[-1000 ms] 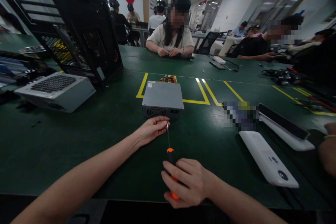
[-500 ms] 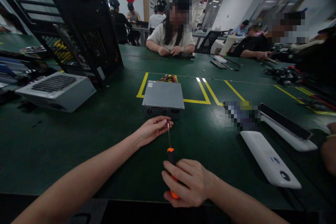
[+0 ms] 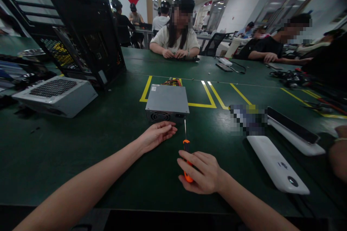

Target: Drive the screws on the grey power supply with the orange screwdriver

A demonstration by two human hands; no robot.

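Note:
A grey power supply box (image 3: 167, 100) lies on the green table (image 3: 114, 140), its fan grille facing me and coloured wires behind it. My right hand (image 3: 200, 176) is closed around the orange handle of a screwdriver (image 3: 185, 147). The thin shaft points up and away, and its tip is just in front of the box's near right corner. My left hand (image 3: 158, 133) rests on the table just before the box, left of the shaft and apart from it. Its thumb and fingers are pressed together in a pinch, and I cannot make out anything between them.
A black open computer case (image 3: 81, 32) stands at the back left, a second grey power supply (image 3: 55, 95) before it. Two white devices (image 3: 276, 164) lie at the right, where another person's arm (image 3: 338, 155) enters. Several people sit across the table. Yellow tape lines (image 3: 210, 95) mark it.
My right hand has moved the screwdriver forward and to the right, towards the box. The shaft has left the fingertips of my left hand, which has stayed in place.

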